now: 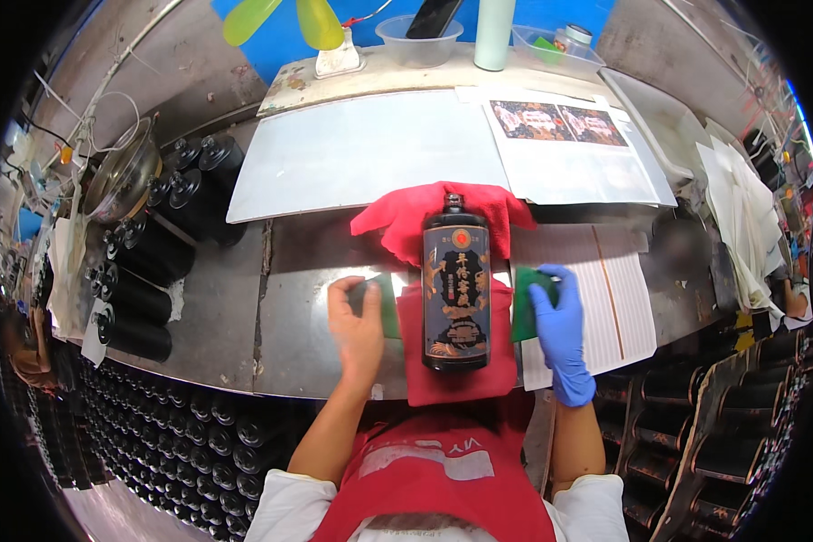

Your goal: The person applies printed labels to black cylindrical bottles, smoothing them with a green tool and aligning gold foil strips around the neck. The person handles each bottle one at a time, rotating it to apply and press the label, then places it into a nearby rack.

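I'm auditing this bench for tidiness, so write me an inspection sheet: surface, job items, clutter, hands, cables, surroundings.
Surface: metal worktop, partly covered by papers and cloths.
Job items: labelled bottle lies on red cloths, label up, neck pointing away.
Clutter: black bottles at left; printed sheet and lined paper at right.
Left hand: bare, holds a green piece.
Right hand: blue-gloved, holds another green piece.
Cables: red-and-white cable near the fan.
Surroundings: rows of dark bottles below left; rack below right.
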`<state>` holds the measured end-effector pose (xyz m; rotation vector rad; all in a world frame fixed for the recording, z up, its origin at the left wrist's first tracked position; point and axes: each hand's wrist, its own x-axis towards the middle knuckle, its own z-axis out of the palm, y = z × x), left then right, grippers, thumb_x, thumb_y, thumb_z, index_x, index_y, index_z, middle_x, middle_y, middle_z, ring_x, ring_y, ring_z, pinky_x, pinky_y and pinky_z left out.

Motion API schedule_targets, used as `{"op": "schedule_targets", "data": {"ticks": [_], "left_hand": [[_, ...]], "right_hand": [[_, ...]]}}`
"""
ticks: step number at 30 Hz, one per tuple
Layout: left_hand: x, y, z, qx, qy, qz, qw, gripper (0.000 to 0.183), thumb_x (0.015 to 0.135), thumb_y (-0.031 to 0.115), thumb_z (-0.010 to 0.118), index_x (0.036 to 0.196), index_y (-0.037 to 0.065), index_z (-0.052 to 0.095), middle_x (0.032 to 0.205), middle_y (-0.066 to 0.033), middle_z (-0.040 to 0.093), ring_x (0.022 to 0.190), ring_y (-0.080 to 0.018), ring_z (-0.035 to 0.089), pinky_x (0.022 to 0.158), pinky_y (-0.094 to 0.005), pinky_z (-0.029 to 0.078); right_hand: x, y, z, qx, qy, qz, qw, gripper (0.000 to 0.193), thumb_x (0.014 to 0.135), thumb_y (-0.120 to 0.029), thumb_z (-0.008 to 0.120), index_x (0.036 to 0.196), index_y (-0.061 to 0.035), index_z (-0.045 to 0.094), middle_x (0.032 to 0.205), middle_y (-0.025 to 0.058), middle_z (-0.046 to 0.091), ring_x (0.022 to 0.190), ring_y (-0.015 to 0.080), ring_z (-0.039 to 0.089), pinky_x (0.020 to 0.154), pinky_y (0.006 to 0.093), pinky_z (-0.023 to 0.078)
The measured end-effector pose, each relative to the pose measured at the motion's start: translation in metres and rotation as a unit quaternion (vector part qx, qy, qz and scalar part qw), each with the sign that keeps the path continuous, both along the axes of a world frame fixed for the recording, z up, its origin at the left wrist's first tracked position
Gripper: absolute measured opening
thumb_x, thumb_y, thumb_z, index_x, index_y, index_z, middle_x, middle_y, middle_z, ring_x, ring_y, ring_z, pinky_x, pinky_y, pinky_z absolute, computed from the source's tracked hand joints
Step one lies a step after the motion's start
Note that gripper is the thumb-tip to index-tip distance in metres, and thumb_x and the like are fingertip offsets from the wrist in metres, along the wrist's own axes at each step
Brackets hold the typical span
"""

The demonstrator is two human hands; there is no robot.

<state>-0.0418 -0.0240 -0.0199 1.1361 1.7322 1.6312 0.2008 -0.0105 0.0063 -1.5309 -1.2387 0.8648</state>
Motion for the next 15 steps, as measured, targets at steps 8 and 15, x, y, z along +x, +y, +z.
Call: {"op": "schedule_targets", "data": {"ticks": [8,15], "left_hand": [[0.042,-0.026,0.033,0.032,0.005,-0.085,0.996,0.021,0.088,0.012,0.061,0.103,0.001,0.052,0.096,-0.0072,0.053,0.088,-0.0154,0.051,0.082,-0.0286,0.043],[0.031,-0.026,-0.015,0.021,-0.11,-0.052,0.992,0.021,0.089,0.012,0.06,0.103,0.0,0.051,0.101,-0.0062,0.05,0.098,-0.0145,0.046,0.091,-0.0278,0.036]], "right_hand": [[-0.042,-0.025,0.023,0.078,0.015,0.042,0.996,0.032,0.086,-0.012,0.06,0.116,-0.0054,0.048,0.103,0.0146,0.061,0.094,0.0257,0.062,0.08,0.0352,0.048],[-0.029,-0.018,-0.029,-0.03,0.316,0.056,0.947,0.03,0.091,-0.005,0.055,0.12,-0.0026,0.045,0.105,0.0092,0.056,0.093,0.0126,0.055,0.082,0.0242,0.046]]}}
